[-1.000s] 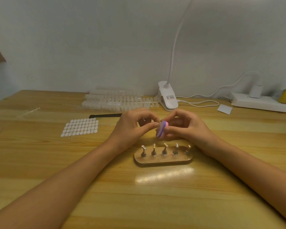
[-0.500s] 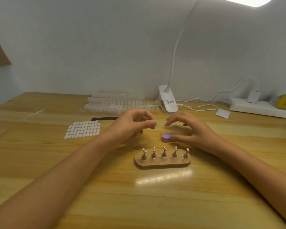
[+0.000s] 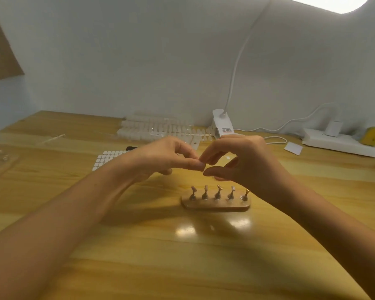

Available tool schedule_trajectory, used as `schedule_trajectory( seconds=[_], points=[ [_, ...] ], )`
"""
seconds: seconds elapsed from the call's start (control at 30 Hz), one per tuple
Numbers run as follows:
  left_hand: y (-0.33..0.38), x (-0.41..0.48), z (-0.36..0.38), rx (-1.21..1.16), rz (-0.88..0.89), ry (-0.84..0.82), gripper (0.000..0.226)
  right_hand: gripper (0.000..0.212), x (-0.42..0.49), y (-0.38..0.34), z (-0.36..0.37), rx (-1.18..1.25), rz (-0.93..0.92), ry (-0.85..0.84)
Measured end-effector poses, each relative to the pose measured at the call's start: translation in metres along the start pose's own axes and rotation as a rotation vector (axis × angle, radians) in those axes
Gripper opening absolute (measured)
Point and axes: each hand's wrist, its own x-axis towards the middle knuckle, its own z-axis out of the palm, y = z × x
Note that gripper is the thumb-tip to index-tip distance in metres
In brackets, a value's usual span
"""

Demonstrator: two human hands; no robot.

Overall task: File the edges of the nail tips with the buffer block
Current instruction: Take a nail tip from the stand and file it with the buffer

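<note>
Wood desk (image 3: 182, 256) underneath, but start at the fingers: the left hand (image 3: 160, 156) has thumb and forefinger pinched tight together, the tips (image 3: 198, 164) pointing right, and honestly I can't tell if there's a tiny something in that pinch, it's too small and blurry. The right hand (image 3: 247, 161) comes in from the other side with its fingers curled, thumb and forefinger a narrow gap apart, the forefinger nearly touching the left fingertips. Both hands hover above the desk, forearms running down to the bottom corners. Just in front of them sits a little wooden stand (image 3: 215, 205) with five metal pegs in a row. The buffer block is out of sight from this angle. The nail tips (image 3: 152, 131) lie in rows at the back by the wall, partly behind the hands, next to a white lamp clamp (image 3: 222, 124). A sheet of white dots (image 3: 108, 158) peeks out behind the left wrist, and a power strip (image 3: 342, 144) sits far right.
</note>
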Motion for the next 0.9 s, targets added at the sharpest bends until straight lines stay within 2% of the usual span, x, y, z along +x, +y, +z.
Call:
schedule_trajectory(
  seconds=[0.17, 0.3, 0.4, 0.5, 0.63, 0.73, 0.9],
  points=[
    [-0.009, -0.007, 0.003, -0.06, -0.006, 0.066, 0.019, 0.026, 0.001, -0.006, 0.005, 0.064, 0.036, 0.041],
    [-0.019, -0.008, 0.007, -0.074, 0.014, 0.089, 0.034, 0.024, -0.001, -0.004, 0.012, 0.119, 0.034, 0.073],
    [-0.027, -0.014, 0.01, -0.065, 0.076, 0.11, 0.027, 0.024, -0.004, 0.0, 0.015, 0.203, 0.04, 0.062],
    [-0.038, -0.018, 0.015, 0.062, 0.157, 0.136, 0.015, 0.031, -0.009, 0.006, 0.017, 0.207, 0.082, 0.018],
    [-0.046, -0.017, 0.029, 0.168, 0.229, 0.172, 0.02, 0.037, -0.016, 0.008, 0.026, 0.128, 0.103, -0.057],
    [-0.048, -0.016, 0.034, 0.162, 0.24, 0.246, 0.016, 0.028, -0.016, 0.008, 0.033, 0.124, 0.095, -0.052],
    [-0.053, -0.017, 0.034, 0.111, 0.227, 0.28, 0.014, 0.027, -0.018, 0.007, 0.038, 0.124, 0.125, -0.028]
  ],
)
